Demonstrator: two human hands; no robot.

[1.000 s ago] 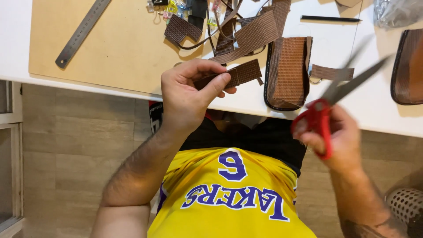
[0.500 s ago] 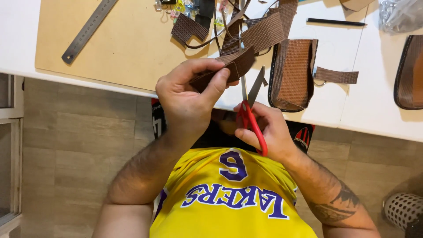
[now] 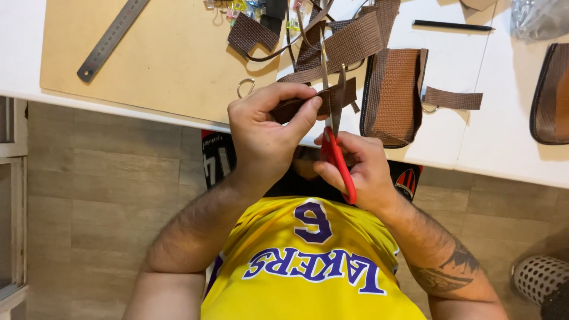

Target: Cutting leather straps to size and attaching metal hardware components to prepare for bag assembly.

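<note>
Since half a second ago the two hands have drawn closer together at the middle of the frame, and the scissors (image 3: 335,133), which then stood a little lower with the blades slanting apart, now stand almost upright with their blades closed in around the brown woven strip (image 3: 314,102). A second ago the right hand (image 3: 355,169) was out at the right of the frame with the scissors swung wide; now it sits just right of centre, curled shut through the red handles. The left hand (image 3: 267,133) pinches the strip between thumb and bent fingers, holding it level just above the near edge of the white surface (image 3: 504,142), at centre frame. The blades cross the strip near its right end, one on either side of it. Above the strip lie more brown woven bands (image 3: 349,41) in a loose heap at top centre, and just right of them a flat woven pouch (image 3: 394,95) with a dark border. A short woven tab (image 3: 453,98) lies right of the pouch. At the upper left a tan board (image 3: 166,65) carries a steel ruler (image 3: 109,40) lying aslant. A black pen (image 3: 453,25) lies at the upper right, and a second dark-edged pouch (image 3: 551,95) is cut by the right edge.
</note>
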